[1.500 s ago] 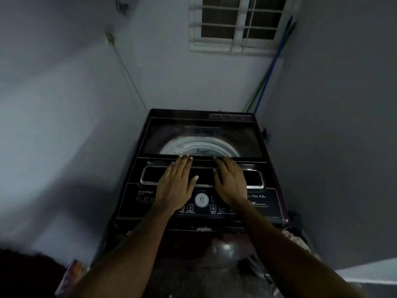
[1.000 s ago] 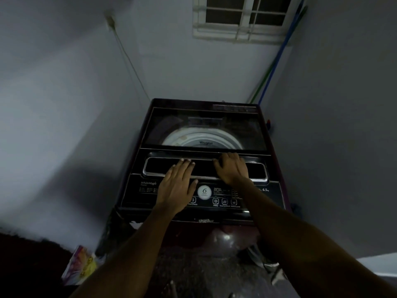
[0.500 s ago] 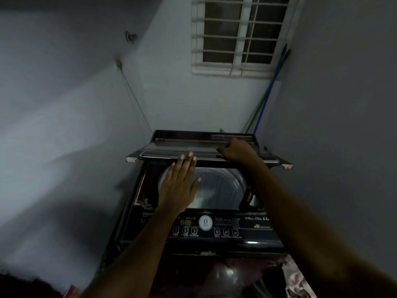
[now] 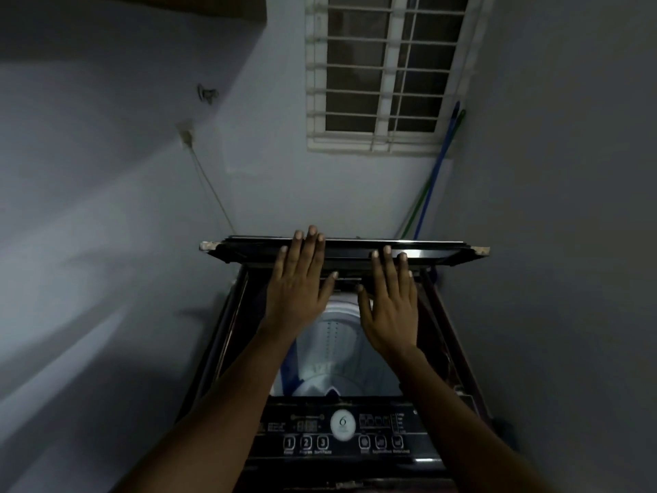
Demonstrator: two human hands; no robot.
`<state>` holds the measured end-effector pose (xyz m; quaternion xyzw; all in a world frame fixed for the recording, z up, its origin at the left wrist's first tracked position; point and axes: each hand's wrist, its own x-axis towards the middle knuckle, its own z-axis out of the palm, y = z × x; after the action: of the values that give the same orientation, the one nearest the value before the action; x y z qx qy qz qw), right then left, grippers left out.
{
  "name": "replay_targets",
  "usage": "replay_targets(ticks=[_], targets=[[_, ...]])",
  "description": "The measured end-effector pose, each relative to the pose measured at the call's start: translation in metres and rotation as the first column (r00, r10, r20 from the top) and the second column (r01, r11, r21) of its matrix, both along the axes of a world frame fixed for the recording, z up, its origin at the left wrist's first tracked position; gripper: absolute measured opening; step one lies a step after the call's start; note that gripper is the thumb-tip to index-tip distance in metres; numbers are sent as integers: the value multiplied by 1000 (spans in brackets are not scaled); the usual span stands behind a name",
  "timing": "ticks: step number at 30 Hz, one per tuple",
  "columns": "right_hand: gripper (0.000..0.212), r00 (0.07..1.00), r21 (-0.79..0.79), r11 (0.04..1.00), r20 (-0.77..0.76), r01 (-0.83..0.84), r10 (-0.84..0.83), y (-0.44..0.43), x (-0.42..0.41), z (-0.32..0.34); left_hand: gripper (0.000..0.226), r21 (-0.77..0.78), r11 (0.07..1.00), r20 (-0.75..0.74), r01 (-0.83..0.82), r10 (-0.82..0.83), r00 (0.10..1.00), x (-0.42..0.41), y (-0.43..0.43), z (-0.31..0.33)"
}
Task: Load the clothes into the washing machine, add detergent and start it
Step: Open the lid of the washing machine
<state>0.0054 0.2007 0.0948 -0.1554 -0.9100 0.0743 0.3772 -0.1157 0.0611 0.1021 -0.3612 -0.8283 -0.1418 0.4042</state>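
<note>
washer [image 4: 341,425] | dark, lid [image 4: 348,252] up | white drum [image 4: 334,346] visible

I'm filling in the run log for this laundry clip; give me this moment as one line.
step: opening lid | left hand: flat on lid | right hand: fingers straight at lid | drum: exposed | clothes: none seen
</note>
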Motion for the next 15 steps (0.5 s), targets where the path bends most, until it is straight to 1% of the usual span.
replay_targets(ticks=[3,5,7,9,11,15], targets=[[69,999,49,999,-44,-7,9,17,-33,7,86,-24,1000,14,0,0,1000,-20,9,19],[74,999,81,997,-45,8,-5,29,-53,16,87,-44,999,-5,-2,1,1000,-36,14,28],[78,998,80,996,-37,43,-41,38,-72,29,86,-60,998,-21,5,-6,1000,-52,19,36],[79,996,63,994,-10,85,-85,44,-89,40,85,-70,998,-24,-9,8,1000,-68,28,45],[81,993,78,990,21,115,-117,52,-107,50,86,-73,996,-14,-41,40,999,-84,42,53],[95,983,101,984,95,149,-159,72,-139,68,94,-67,992,30,-104,107,994,-117,67,66]])
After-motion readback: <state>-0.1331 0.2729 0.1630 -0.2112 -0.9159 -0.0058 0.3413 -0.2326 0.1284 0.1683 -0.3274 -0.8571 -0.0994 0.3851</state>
